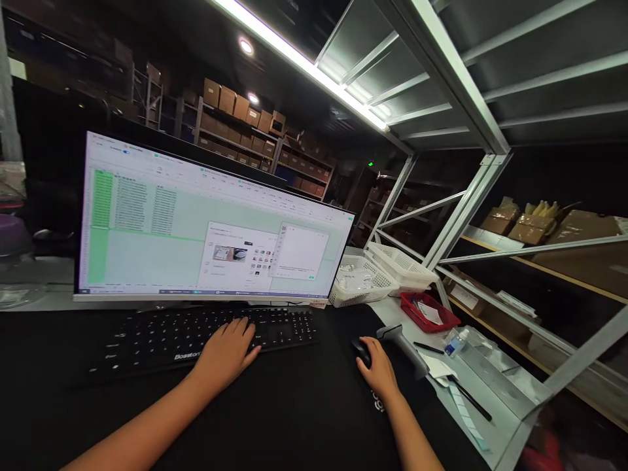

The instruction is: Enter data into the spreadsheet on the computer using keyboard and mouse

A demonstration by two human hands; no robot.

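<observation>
My left hand (226, 350) lies flat over the right-hand part of a black keyboard (161, 337), its fingers stretched out on the keys. To the right, my right hand (377, 366) is wrapped over a black computer mouse (362, 352), which shows only in part beneath the fingers. Both rest on a black desk mat (275, 412). Behind the keyboard stands a wide monitor (147, 255) with a spreadsheet and two smaller windows on its screen. A grey handheld barcode scanner (405, 350) lies just right of the mouse.
White plastic baskets (366, 294) and a red tray (426, 320) with papers sit right of the monitor. Nearby lie a small bottle (456, 341), a black pen and a clear plastic box (505, 373). Metal shelving (471, 196) rises at the right; boxes fill racks (240, 131) behind.
</observation>
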